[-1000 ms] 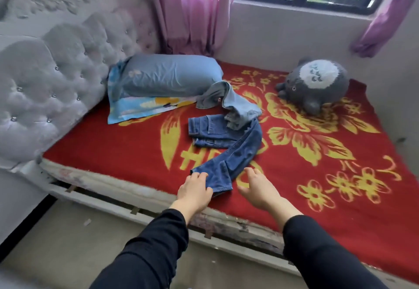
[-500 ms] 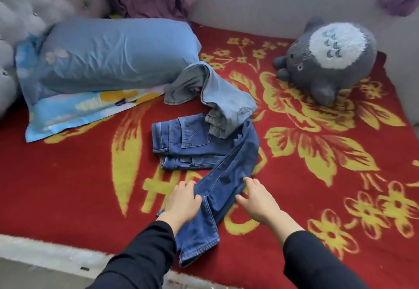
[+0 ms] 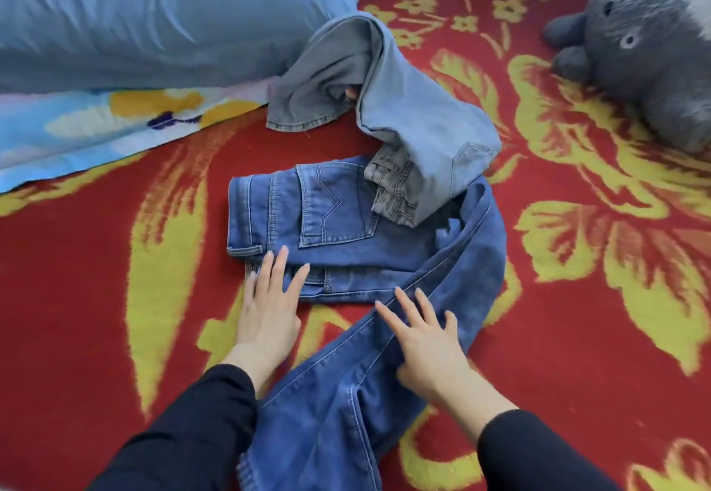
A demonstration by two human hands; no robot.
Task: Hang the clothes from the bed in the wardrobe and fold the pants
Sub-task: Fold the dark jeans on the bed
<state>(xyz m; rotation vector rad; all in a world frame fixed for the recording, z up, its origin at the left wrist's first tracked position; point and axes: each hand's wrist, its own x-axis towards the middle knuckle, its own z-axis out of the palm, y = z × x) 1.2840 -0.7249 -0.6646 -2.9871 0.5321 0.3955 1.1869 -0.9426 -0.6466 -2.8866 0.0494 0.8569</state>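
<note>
The left hand (image 3: 269, 309) lies flat, fingers straight, its tips touching the waistband edge of the dark blue jeans (image 3: 334, 221) sprawled on the red bed blanket (image 3: 77, 278). The right hand (image 3: 427, 340) rests spread on the twisted leg, gripping nothing. I'd pin the waist and sweep that leg straight before folding. The pale jeans (image 3: 419, 121) overlapping the seat should come off first.

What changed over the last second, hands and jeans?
Both hands moved forward along the dark blue jeans, from the leg hem toward the waist. The left hand now lies flat, fingertips on the waist edge; the right hand rests flat on the leg, fingers spread. Neither grips anything. The dark jeans, the lighter jeans lying across them, the pillow and the plush toy stayed put.
</note>
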